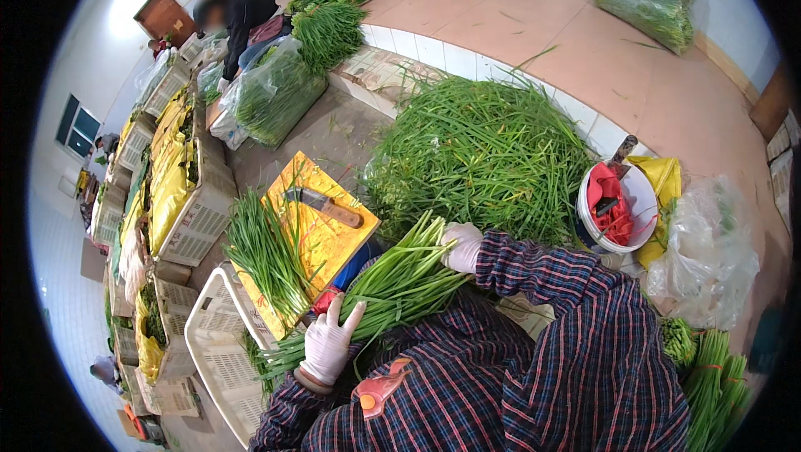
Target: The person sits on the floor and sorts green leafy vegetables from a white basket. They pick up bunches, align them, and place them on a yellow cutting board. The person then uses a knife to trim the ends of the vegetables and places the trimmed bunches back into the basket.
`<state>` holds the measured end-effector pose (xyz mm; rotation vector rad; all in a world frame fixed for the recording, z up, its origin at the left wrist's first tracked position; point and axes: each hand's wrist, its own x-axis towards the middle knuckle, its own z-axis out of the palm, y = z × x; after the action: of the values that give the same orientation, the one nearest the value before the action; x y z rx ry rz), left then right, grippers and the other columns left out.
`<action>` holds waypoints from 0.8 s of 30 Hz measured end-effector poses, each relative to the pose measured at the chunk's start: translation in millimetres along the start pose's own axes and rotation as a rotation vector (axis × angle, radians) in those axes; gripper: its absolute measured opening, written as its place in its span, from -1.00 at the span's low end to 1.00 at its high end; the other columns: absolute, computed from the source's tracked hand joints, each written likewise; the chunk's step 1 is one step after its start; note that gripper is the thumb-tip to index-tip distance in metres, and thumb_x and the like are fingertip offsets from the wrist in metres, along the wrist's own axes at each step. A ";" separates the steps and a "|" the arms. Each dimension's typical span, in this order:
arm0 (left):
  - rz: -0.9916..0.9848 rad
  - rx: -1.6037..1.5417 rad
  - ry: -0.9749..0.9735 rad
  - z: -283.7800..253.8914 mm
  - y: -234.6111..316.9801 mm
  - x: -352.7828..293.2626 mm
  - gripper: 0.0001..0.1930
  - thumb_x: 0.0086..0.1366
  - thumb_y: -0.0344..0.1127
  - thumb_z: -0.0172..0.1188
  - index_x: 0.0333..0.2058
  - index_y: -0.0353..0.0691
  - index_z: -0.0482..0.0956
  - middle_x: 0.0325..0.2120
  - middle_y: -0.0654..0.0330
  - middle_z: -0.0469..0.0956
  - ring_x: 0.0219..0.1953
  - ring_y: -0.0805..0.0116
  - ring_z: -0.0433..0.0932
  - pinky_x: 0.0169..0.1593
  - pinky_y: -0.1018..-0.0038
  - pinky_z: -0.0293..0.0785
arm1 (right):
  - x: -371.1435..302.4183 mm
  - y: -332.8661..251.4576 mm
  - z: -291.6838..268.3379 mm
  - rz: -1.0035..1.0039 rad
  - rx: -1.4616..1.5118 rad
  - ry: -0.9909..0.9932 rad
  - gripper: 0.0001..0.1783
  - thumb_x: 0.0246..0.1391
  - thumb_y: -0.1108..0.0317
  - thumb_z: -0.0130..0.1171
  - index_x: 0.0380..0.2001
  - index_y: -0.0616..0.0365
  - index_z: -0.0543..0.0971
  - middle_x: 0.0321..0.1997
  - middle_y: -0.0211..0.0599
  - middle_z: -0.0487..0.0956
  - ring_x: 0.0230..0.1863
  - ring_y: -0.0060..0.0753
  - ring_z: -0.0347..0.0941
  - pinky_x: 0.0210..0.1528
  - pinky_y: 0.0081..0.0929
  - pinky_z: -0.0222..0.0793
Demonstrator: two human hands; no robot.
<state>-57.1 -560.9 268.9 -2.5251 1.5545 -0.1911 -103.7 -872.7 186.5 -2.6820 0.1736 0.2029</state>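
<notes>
A bundle of long green garlic chives [388, 285] lies slantwise across my lap, pale stem ends to the upper right. My right hand [463, 247], in a white glove, is closed round those stem ends. Lower left, my gloved left hand [328, 342] grips the leafy part, two fingers showing against it. Beyond the bundle is a yellow board [288, 181]. On it rest a knife [324, 206] with a wooden handle and another bunch of chives [265, 252]. A large loose heap of chives [484, 151] lies ahead of my right hand.
To my right stands a white bucket [591, 217] with red material and a tool handle, beside a clear plastic bag [705, 260]. A white plastic crate [221, 352] is at my left. Filled crates [196, 202] line the far left. Other people [242, 22] work at the back.
</notes>
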 end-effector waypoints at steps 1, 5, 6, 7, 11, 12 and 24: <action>0.002 0.006 -0.006 -0.5 0.2 -0.1 -0.42 0.03 -0.48 0.02 0.08 0.17 0.36 0.03 0.03 0.30 -0.39 0.20 0.48 -0.35 0.36 0.49 | -4.0 -6.0 -8.3 0.037 -0.096 -0.022 -0.80 -0.11 0.27 0.04 -0.52 0.16 0.57 -0.40 -0.14 0.56 -0.34 -0.13 0.52 -0.34 -0.29 0.45; -0.011 -0.037 -0.032 -4.8 3.6 7.5 -0.37 0.01 -0.52 0.03 0.11 0.13 0.32 0.03 0.02 0.31 -0.35 0.14 0.50 -0.34 0.33 0.51 | 13.1 22.3 19.3 -0.035 -0.039 0.312 -0.88 -0.19 0.27 0.10 -0.62 0.00 0.58 -0.53 -0.28 0.55 -0.45 -0.17 0.52 -0.42 -0.35 0.46; -0.015 -0.079 -0.038 -6.0 4.5 9.6 -0.35 0.00 -0.53 0.03 0.12 0.11 0.31 0.02 0.01 0.31 -0.34 0.12 0.50 -0.33 0.32 0.51 | 13.3 26.2 15.5 -0.019 -0.058 0.326 -0.90 -0.21 0.28 0.11 -0.63 -0.03 0.58 -0.52 -0.30 0.55 -0.44 -0.18 0.52 -0.42 -0.36 0.46; -0.022 -0.119 -0.046 -8.0 5.0 11.5 -0.34 -0.02 -0.55 0.03 0.13 0.09 0.29 0.02 0.00 0.31 -0.34 0.10 0.51 -0.32 0.31 0.51 | 15.5 26.1 6.3 -0.006 -0.076 0.339 -0.92 -0.22 0.29 0.12 -0.65 -0.06 0.58 -0.52 -0.31 0.56 -0.44 -0.19 0.52 -0.42 -0.37 0.46; -0.121 -0.224 -0.151 -30.0 11.2 22.1 -0.27 -0.07 -0.60 0.02 0.16 0.05 0.25 0.01 -0.03 0.32 -0.31 0.05 0.53 -0.30 0.29 0.51 | 26.5 11.0 -43.5 0.175 -0.128 -0.011 -0.85 0.04 0.29 0.02 -0.43 0.01 0.58 -0.48 -0.32 0.56 -0.43 -0.37 0.51 -0.42 -0.43 0.44; -0.102 -0.250 -0.117 -27.0 8.6 24.5 -0.24 -0.10 -0.62 0.04 0.17 0.04 0.23 0.01 -0.02 0.32 -0.31 0.04 0.53 -0.30 0.29 0.51 | 29.4 13.3 -47.1 0.198 -0.165 -0.015 -0.87 0.05 0.32 0.03 -0.43 0.02 0.57 -0.49 -0.37 0.55 -0.44 -0.40 0.49 -0.43 -0.43 0.44; -0.169 -0.589 0.063 -30.0 -16.4 5.0 -0.14 -0.24 -0.66 0.15 0.17 0.00 0.25 0.04 -0.01 0.33 -0.07 -0.06 0.46 -0.08 0.26 0.46 | 4.2 117.5 -142.2 0.619 -0.298 -0.197 -0.18 -0.05 -0.21 0.05 0.11 0.21 0.33 0.24 -0.06 0.27 0.24 -0.13 0.20 0.21 -0.26 0.17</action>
<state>-46.5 -560.4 301.8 -3.1237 1.6004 0.2038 -101.4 -1040.5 263.1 -2.7877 0.9774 0.7265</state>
